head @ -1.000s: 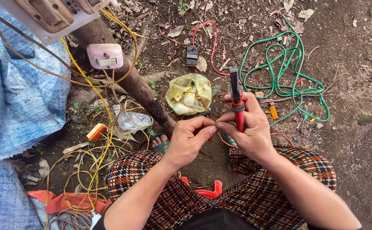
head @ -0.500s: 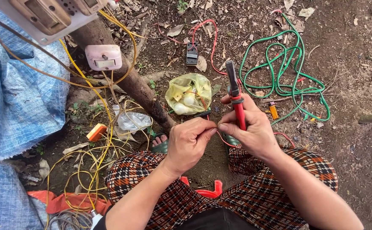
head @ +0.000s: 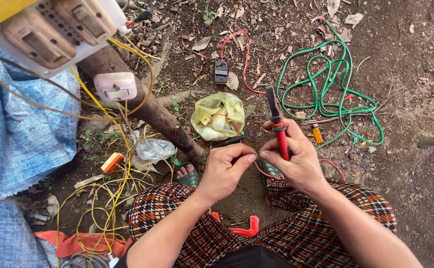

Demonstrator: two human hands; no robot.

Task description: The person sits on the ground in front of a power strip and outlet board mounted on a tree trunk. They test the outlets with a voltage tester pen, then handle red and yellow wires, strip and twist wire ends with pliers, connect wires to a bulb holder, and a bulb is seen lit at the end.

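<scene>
I squat on bare dirt in checked trousers. My right hand (head: pixel 294 158) grips a red-handled tool (head: pixel 276 121) that points away from me, and its fingertips also pinch a thin red wire (head: pixel 262 172). My left hand (head: pixel 225 169) pinches the same wire close beside the right, fingertips almost touching. Just beyond both hands lies a yellow plastic bag (head: pixel 218 115) with small parts inside.
A coiled green cable (head: pixel 326 94) lies at the right, a red wire with a black plug (head: pixel 221 70) beyond. A wooden pole (head: pixel 147 111) carries white sockets (head: pixel 115 86) and yellow wires (head: pixel 103 198). Blue tarp (head: pixel 13 149) covers the left. A small orange block (head: pixel 112 162) lies nearby.
The tool in my right hand has tilted slightly to the left. Both hands stay together on the wire with small finger movements.
</scene>
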